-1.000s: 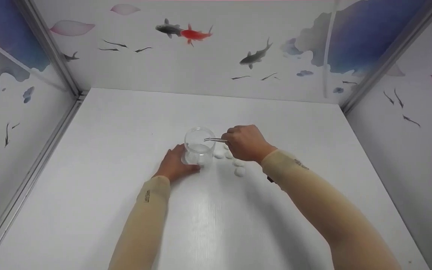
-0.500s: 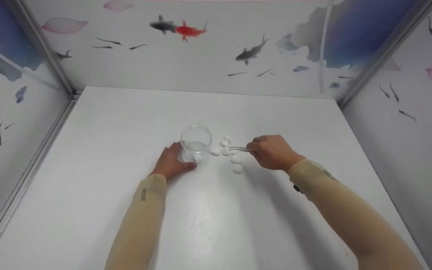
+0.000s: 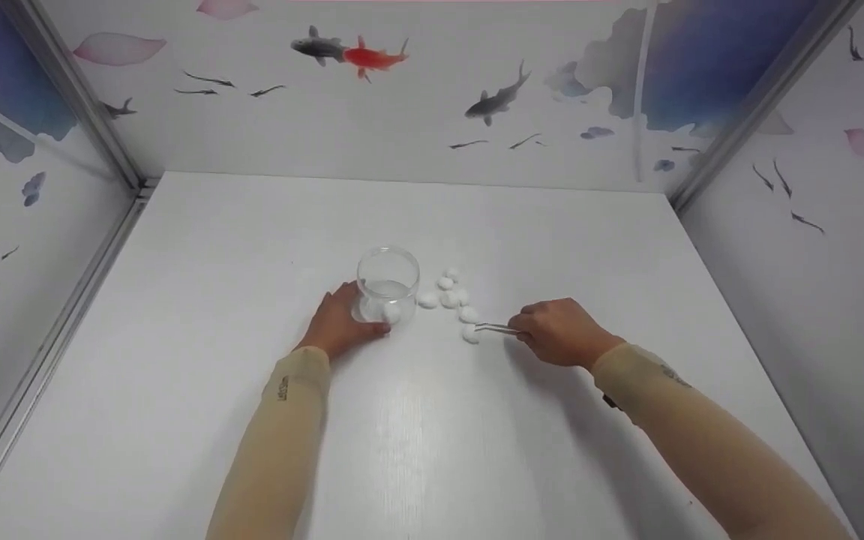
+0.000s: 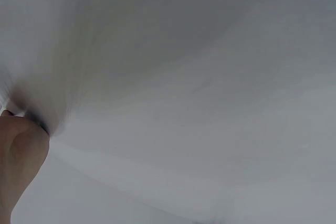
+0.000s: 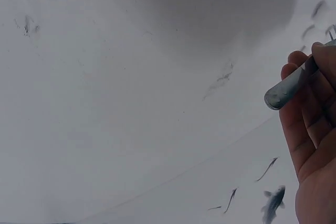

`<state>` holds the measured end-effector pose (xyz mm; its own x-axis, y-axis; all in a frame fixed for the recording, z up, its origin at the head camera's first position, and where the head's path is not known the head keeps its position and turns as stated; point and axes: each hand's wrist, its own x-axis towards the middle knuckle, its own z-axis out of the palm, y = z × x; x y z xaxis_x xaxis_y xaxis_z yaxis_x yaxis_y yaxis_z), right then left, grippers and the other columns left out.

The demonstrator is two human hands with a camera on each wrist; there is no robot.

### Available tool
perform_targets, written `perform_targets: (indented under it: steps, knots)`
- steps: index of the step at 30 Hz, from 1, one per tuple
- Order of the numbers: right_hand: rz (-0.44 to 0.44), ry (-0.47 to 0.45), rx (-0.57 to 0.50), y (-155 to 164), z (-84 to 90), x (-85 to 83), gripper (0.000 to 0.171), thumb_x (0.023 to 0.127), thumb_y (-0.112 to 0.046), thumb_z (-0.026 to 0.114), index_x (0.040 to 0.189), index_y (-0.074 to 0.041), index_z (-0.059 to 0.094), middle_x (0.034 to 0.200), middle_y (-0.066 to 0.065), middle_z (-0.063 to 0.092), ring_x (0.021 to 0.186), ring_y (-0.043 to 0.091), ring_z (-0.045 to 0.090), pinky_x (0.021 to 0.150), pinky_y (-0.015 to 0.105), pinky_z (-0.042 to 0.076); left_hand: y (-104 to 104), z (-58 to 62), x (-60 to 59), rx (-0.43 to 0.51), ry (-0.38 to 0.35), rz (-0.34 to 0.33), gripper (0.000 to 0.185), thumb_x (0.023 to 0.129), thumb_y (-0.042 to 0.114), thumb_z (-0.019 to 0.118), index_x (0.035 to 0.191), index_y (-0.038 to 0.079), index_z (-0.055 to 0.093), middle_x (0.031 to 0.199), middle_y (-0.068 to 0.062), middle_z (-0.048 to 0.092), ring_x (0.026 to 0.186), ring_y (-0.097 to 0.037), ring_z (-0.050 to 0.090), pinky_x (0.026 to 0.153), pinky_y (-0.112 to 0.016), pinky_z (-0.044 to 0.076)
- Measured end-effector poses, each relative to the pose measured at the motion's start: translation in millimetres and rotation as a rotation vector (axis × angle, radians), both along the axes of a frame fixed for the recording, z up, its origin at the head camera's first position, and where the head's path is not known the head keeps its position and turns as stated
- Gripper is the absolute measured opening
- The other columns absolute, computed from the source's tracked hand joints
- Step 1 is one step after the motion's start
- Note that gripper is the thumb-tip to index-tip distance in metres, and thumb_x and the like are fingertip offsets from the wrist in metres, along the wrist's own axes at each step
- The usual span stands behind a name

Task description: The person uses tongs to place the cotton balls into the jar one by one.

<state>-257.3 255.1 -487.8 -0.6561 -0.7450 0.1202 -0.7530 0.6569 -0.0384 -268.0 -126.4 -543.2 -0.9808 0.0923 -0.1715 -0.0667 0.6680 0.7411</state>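
Head view: left hand point(image 3: 338, 322) around the jar point(image 3: 388, 274), right hand point(image 3: 563, 334) holding tweezers point(image 3: 499, 328) at a white ball point(image 3: 470, 334).

The left fingers and thumb are curled around the lower part of the jar, which stands upright on the white table point(image 3: 402, 465), mouth up; a ball point(image 3: 390, 313) shows through its wall near the base. The right thumb and fingers pinch the tweezers, whose rounded rear end shows in the right wrist view; the tips point toward the jar's side and meet the ball nearest the person, though whether they clamp it cannot be told. The remaining balls point(image 3: 450, 299) lie in a loose group between the jar and the right hand, the leftmost just beside the jar. The left wrist view is blurred and shows part of the hand at its left edge.
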Motion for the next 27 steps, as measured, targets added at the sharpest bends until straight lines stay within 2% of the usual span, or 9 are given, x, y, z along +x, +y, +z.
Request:
perform_targets:
  steps: [7, 12, 21, 27]
  knots:
    - [0.034, -0.006, 0.003, -5, -5.6, 2.2, 0.012, 0.087, -0.006, 0.073, 0.095, -0.014, 0.077, 0.079, -0.003, 0.069, 0.065, 0.012, 0.061, 0.058, 0.032, 0.056, 1, 0.0, -0.5, 0.001, 0.02, -0.012, 0.104, 0.073, 0.048, 0.086, 0.156, 0.016, 0.033, 0.16, -0.009, 0.032, 0.149, -0.033, 0.017, 0.123, -0.047, 0.006]
    - [0.064, -0.003, -0.018, -6, -9.7, 1.7, 0.013, 0.085, -0.001, 0.071, 0.088, -0.013, 0.074, 0.072, -0.004, 0.064, 0.058, 0.012, 0.056, 0.051, 0.031, 0.051, -2, -1.1, -1.1, -0.004, 0.018, -0.016, 0.105, 0.073, 0.051, 0.086, 0.157, 0.017, 0.032, 0.161, -0.01, 0.029, 0.15, -0.034, 0.014, 0.122, -0.048, 0.005]
    - [0.037, 0.032, -0.023, -10, -12.8, -1.2, 0.013, 0.086, -0.003, 0.069, 0.089, -0.013, 0.078, 0.074, -0.002, 0.068, 0.063, 0.014, 0.063, 0.054, 0.034, 0.055, -2, -2.8, -3.1, -0.008, 0.025, -0.024, 0.107, 0.072, 0.053, 0.085, 0.157, 0.016, 0.032, 0.161, -0.01, 0.03, 0.149, -0.033, 0.016, 0.123, -0.047, 0.005]
    - [0.049, 0.062, -0.05, -10, -8.1, -4.5, 0.013, 0.088, -0.004, 0.068, 0.089, -0.012, 0.078, 0.075, -0.002, 0.069, 0.064, 0.014, 0.064, 0.054, 0.034, 0.056, -1, -2.3, -2.6, -0.014, 0.012, -0.014, 0.107, 0.072, 0.052, 0.085, 0.157, 0.016, 0.031, 0.161, -0.011, 0.028, 0.15, -0.034, 0.014, 0.122, -0.048, 0.006]
